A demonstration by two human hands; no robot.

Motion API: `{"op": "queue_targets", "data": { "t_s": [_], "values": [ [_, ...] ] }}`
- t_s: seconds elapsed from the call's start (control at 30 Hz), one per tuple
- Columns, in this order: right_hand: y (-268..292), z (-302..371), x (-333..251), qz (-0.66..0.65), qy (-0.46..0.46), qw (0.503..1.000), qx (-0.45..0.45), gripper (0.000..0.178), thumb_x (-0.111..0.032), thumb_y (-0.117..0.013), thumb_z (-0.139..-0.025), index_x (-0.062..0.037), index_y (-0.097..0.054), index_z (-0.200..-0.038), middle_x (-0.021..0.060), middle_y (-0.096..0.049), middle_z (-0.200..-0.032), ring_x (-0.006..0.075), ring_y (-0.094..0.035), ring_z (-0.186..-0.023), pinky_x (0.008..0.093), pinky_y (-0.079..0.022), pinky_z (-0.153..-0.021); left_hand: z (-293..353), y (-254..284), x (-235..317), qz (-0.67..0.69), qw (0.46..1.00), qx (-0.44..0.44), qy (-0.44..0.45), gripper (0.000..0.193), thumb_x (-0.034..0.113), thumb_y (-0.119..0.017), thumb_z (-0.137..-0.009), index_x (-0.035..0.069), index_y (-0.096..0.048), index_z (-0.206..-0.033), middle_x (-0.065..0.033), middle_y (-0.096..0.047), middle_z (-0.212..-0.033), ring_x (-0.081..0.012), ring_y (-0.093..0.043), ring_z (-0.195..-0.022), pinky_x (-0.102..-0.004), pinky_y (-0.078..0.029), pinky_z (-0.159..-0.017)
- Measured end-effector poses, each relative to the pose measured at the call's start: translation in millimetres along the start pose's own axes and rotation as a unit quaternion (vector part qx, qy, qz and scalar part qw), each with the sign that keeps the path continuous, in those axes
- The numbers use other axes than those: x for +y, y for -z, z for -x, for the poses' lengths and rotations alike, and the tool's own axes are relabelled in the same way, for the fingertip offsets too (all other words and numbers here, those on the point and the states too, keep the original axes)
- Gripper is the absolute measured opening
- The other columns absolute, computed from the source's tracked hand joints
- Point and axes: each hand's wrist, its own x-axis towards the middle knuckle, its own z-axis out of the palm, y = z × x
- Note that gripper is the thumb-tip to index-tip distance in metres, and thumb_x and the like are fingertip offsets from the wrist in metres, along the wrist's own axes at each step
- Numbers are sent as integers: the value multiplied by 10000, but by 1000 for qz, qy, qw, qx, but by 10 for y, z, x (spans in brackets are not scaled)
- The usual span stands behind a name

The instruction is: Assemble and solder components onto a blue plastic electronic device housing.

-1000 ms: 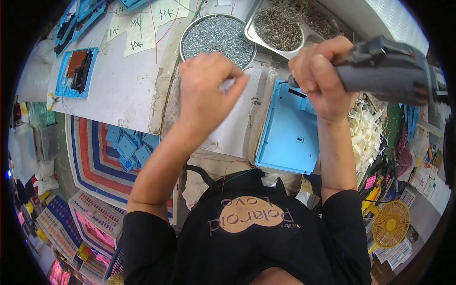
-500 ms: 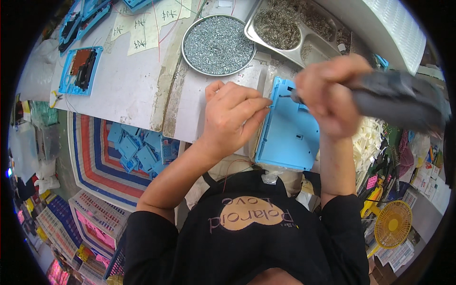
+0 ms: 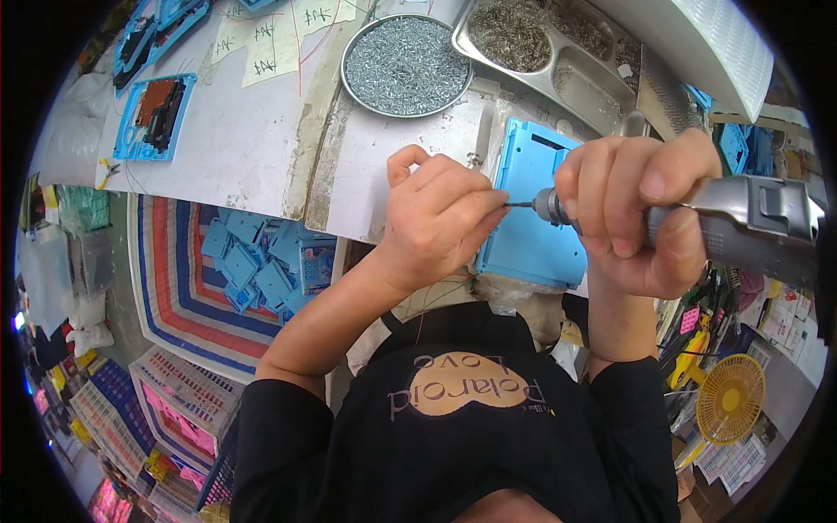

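worktop (image 3: 235,122), power tool (image 3: 741,225) in right hand (image 3: 645,209)

Scuffed white worktable (image 3: 227,148), grey-green floor (image 3: 125,305), 1 yellow fan (image 3: 731,399) lower right

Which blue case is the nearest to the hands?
The case beneath the driver in the right hand. The others lie farther off, like the heap on the striped sheet.

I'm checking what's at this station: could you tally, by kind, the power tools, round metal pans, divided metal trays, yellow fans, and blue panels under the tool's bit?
Power tool, in the right hand: 1
Round metal pan: 1
Divided metal tray: 1
Yellow fan: 1
Blue panel: 1
Total: 5
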Motion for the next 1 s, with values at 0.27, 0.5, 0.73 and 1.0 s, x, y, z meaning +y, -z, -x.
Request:
{"op": "queue_targets", "data": {
  "t_s": [0.27, 0.5, 0.73, 1.0],
  "values": [
    [-212, 221, 24, 28, -69, 994, 75, 226, -245, -676, -988, -81, -522, -1004, -13, -503, -601, 110, -484, -505, 306, -403, -522, 120, 242, -196, 39, 985, 43, 160, 143, 86, -748, -885, 75, -650, -781, -32, -583, -701, -227, -534, -630, -370, -394, -682],
    [-298, 311, 51, 246, -119, 962, -16, 237, -135, -746, -933, -76, -519, -898, 22, -549, -632, 155, -521, -544, 339, -456, -589, 239, 238, -106, 13, 993, -56, 107, 260, 122, -769, -850, 86, -558, -703, -63, -521, -680, -267, -507, -636, -391, -374, -681],
    [-220, 369, 142, 225, -94, 970, -1, 182, -142, -732, -941, -81, -561, -957, 7, -554, -626, 155, -524, -530, 331, -450, -568, 281, 129, 224, -21, 993, -62, 94, 143, 130, -808, -779, 139, -679, -842, 35, -665, -894, -175, -607, -850, -433, -335, -872],
    [-359, 187, -125, 22, -65, 996, 58, 306, -346, -729, -969, -100, -568, -1051, -34, -532, -600, 117, -511, -501, 315, -459, -568, 250, 130, 304, 27, 989, -49, 140, 154, 101, -818, -755, 154, -735, -874, 43, -691, -864, -157, -628, -845, -427, -329, -898]
  ]
}}
